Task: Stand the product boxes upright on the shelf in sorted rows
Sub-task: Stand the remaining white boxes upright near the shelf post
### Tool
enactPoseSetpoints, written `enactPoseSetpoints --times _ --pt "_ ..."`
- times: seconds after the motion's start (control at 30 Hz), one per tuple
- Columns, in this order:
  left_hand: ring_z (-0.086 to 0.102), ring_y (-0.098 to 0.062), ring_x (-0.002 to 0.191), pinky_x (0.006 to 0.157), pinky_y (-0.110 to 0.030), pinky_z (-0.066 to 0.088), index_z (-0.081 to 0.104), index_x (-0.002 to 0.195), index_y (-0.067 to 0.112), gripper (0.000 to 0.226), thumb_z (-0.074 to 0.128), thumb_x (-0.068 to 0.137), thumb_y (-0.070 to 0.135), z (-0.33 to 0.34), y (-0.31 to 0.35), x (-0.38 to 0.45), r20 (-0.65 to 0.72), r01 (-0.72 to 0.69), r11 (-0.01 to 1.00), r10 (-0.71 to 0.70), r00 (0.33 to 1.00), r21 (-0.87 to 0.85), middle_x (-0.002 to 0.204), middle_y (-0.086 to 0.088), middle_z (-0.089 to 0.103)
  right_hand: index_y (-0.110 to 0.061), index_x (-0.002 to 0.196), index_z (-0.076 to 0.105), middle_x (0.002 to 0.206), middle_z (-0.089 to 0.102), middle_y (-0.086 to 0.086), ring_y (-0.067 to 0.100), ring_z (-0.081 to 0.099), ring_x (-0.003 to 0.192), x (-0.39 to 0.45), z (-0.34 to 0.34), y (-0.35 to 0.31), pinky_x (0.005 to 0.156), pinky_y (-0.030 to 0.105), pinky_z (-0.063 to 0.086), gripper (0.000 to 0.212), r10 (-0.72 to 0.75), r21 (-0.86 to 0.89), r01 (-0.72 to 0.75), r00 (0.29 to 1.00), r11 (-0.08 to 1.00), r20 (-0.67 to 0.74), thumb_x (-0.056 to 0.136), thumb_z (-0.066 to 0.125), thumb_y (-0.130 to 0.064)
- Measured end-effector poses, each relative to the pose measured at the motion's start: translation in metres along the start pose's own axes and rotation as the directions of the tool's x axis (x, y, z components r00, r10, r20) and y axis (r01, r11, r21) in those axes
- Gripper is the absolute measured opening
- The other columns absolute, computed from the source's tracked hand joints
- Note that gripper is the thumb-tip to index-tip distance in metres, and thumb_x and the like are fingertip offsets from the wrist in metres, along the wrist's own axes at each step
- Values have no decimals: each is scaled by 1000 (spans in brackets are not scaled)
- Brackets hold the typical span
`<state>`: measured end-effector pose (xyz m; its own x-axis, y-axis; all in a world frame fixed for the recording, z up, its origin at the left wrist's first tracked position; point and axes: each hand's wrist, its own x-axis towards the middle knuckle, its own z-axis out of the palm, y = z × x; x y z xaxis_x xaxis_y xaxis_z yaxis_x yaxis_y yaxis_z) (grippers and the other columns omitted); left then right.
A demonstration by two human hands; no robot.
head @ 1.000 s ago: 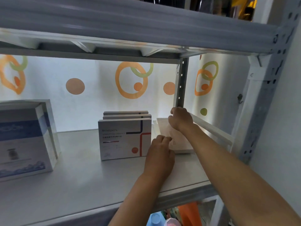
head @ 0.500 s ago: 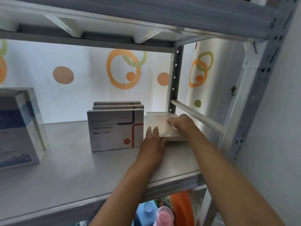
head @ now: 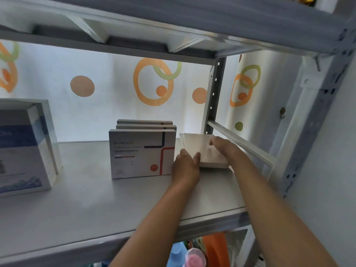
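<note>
Both hands are gripping a tilted white box (head: 202,149) on the shelf (head: 86,199), just right of three upright boxes (head: 142,154): left hand (head: 185,167) curling round its near-left edge, right hand (head: 223,148) pinching its right side.

White wall (head: 107,120) behind the hands bears orange and green circle decals (head: 153,81). A small hook (head: 282,112) is mounted to their right. Below them, blurred orange, blue and pink containers (head: 194,253).
</note>
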<state>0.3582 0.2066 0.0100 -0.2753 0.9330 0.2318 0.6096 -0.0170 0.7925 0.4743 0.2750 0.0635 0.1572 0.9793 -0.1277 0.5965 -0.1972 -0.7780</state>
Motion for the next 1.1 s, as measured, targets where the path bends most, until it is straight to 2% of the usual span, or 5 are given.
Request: enactPoseSetpoints --times 0.13,0.23,0.57,0.73,1.1 --pt "56 -32 108 80 -33 41 50 122 2 51 40 100 47 -2 -2 3 -20 -4 999 5 1000 44 121 -18 56 -10 123 54 117 54 9 29 54 103 0 -1 12 86 36 48 48 6 4 -6 1000 1000 -7 82 62 -35" --pt "52 -34 115 89 -35 42 50 125 1 58 36 99 51 -2 -2 1 -3 14 994 -14 1000 107 132 -21 46 -4 124 55 118 60 9 29 60 102 1 -1 22 90 38 51 75 -6 36 7 999 999 -36 70 72 -54" --pt "55 -36 110 89 -37 44 55 120 1 58 35 99 51 -5 -4 -17 36 -12 985 6 999 173 133 -24 45 -1 132 52 133 56 19 36 49 127 -13 6 48 110 44 38 76 -56 -78 45 989 996 -139 89 51 -64" --pt "54 -35 109 86 -36 44 55 119 1 55 41 97 49 -12 -2 -27 32 -70 983 65 997 169 127 -20 49 -2 118 63 112 67 14 32 63 103 -31 11 66 94 45 51 90 -131 36 144 960 989 -246 70 49 -77" --pt "49 -25 105 89 -37 46 50 110 11 49 60 85 52 -10 -2 -28 14 -4 1000 4 1000 -6 115 -4 42 -13 99 68 92 72 1 20 67 85 -48 6 76 84 44 57 51 -257 154 302 931 941 -257 85 60 -61"
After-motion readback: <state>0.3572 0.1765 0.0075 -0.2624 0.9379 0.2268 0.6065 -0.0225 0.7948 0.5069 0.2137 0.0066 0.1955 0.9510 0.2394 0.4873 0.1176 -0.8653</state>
